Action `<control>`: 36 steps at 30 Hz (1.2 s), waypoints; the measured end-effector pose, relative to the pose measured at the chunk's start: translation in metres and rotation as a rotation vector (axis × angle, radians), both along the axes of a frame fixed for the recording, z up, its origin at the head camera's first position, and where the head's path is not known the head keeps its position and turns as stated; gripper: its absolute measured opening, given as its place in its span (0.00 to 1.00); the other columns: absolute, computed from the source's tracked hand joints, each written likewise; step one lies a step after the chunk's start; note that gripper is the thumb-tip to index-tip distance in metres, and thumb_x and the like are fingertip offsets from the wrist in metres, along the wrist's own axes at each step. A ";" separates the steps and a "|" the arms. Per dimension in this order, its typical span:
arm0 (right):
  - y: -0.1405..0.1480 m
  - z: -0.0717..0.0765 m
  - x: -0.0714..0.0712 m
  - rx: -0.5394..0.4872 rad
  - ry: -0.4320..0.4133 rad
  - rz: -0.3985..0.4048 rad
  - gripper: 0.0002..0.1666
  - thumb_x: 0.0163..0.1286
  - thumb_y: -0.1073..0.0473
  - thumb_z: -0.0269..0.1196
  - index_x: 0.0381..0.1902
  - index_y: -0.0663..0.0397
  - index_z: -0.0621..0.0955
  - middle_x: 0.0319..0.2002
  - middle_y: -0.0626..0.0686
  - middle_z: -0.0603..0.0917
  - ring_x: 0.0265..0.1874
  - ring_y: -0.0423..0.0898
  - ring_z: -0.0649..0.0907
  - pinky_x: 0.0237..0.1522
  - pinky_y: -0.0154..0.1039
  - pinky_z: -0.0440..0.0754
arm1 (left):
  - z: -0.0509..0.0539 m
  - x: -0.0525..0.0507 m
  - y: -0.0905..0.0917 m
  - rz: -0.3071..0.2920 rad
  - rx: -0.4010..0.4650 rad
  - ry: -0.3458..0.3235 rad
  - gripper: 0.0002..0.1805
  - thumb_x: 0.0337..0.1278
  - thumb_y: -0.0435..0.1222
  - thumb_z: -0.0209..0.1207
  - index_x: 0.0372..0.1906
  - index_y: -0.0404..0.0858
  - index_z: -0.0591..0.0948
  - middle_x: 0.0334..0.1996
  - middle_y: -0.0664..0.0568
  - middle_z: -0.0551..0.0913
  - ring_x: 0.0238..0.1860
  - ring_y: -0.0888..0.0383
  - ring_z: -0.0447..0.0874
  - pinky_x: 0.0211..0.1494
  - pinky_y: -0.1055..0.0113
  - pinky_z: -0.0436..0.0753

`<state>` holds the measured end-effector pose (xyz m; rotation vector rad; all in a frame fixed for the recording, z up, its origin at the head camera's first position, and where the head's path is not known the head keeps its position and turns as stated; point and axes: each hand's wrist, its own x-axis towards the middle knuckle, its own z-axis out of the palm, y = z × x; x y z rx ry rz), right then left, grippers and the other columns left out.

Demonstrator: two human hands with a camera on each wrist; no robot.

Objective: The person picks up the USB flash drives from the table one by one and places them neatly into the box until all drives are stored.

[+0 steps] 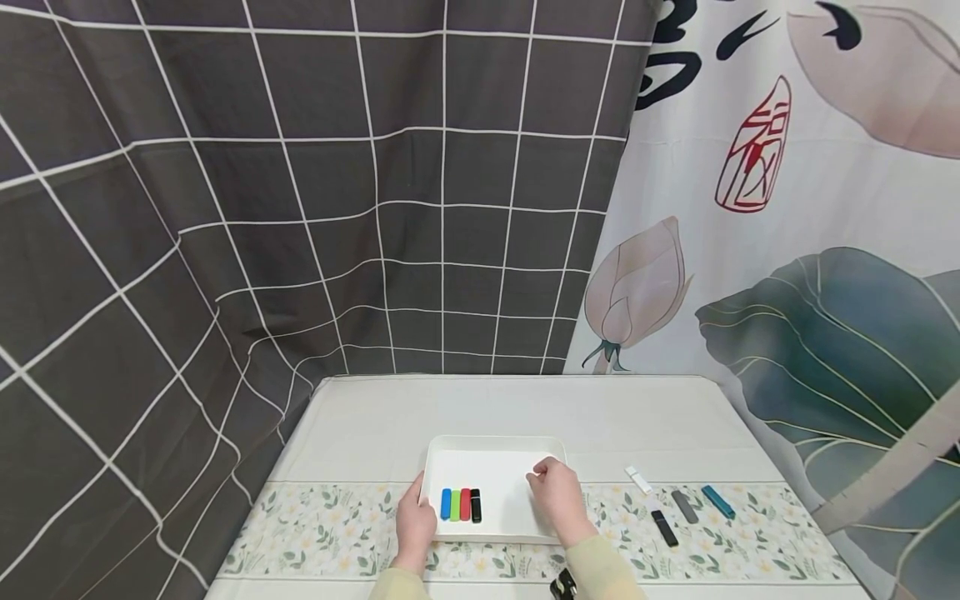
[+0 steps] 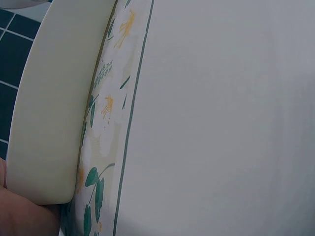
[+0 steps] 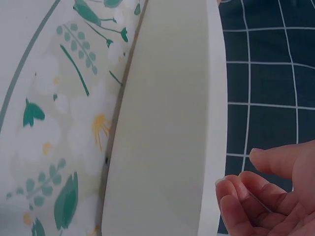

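Observation:
A shallow white tray (image 1: 495, 537) lies on the table. In its left part stand a blue stick (image 1: 446, 504), a green stick (image 1: 455, 505), a red stick (image 1: 465, 504) and a black stick (image 1: 476, 505), side by side; they look like USB flash drives. My left hand (image 1: 415, 518) holds the tray's left edge; in the left wrist view its fingers (image 2: 27, 211) lie against the tray's corner. Over the tray's right part is my right hand (image 1: 558, 497). The right wrist view shows its fingers (image 3: 261, 196) loosely curled, thumb apart, holding nothing, beside the rim.
Right of the tray lie a white stick (image 1: 638, 479), another black stick (image 1: 663, 528), a grey stick (image 1: 685, 506) and a teal stick (image 1: 718, 502). A black patterned object (image 1: 562, 585) shows partly by the right sleeve. A floral runner (image 1: 315, 529) crosses the white table (image 1: 375, 408).

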<state>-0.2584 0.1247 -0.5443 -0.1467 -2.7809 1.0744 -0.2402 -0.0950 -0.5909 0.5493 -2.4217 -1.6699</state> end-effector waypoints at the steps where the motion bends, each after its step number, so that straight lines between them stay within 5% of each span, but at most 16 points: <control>1: 0.002 0.001 0.000 -0.004 0.001 -0.001 0.08 0.66 0.63 0.68 0.38 0.66 0.84 0.28 0.54 0.85 0.26 0.45 0.81 0.29 0.41 0.84 | 0.000 0.000 0.000 0.001 0.000 0.000 0.31 0.64 0.19 0.44 0.73 0.25 0.68 0.72 0.29 0.70 0.74 0.29 0.64 0.78 0.37 0.67; 36: 0.060 0.004 0.003 -0.037 -0.067 -0.100 0.15 0.72 0.63 0.62 0.48 0.72 0.81 0.34 0.62 0.85 0.31 0.48 0.84 0.30 0.40 0.87 | 0.002 0.001 0.001 0.014 0.010 0.011 0.30 0.65 0.19 0.45 0.73 0.26 0.68 0.72 0.30 0.70 0.75 0.29 0.64 0.78 0.37 0.68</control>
